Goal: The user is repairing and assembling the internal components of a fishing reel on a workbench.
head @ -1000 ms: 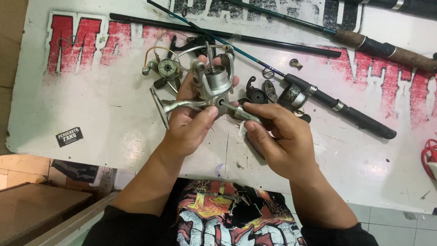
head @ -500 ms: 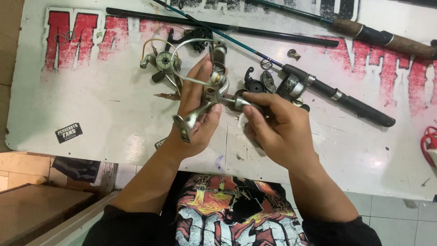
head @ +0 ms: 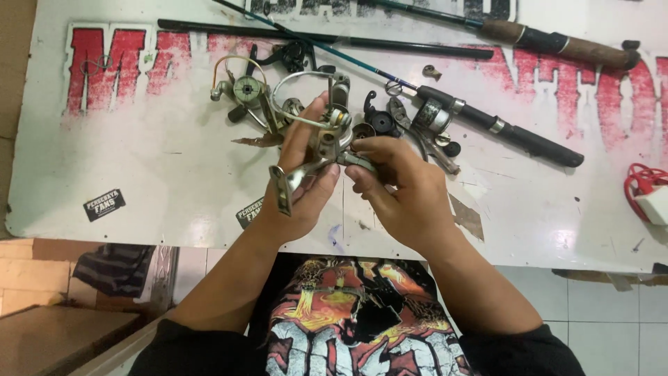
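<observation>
The desk (head: 139,181) is a white board with big red lettering, and its near edge runs just above the person's lap. Along the far edge lie a cork-handled fishing rod (head: 557,43) and a thin black rod section (head: 327,35). A shorter rod butt with a black grip (head: 508,132) slants toward the right edge. A red-and-white object (head: 650,195) sits at the right edge.

Near the middle of the far half lies a scatter of reel parts (head: 247,94): a rotor with its wire arm, small black knobs and screws.

The spinning reel body (head: 327,143) is held above the desk's middle, just in front of that scatter. Compared with a second ago it has been turned: its foot now points down toward the near edge and the wire bail arches up behind it, so a different face of the body is toward the person.

The left hand (head: 306,181) is closed around the reel, fingers wrapped up its side. The right hand (head: 407,191) pinches a small metal part at the reel's side between thumb and fingertips.
</observation>
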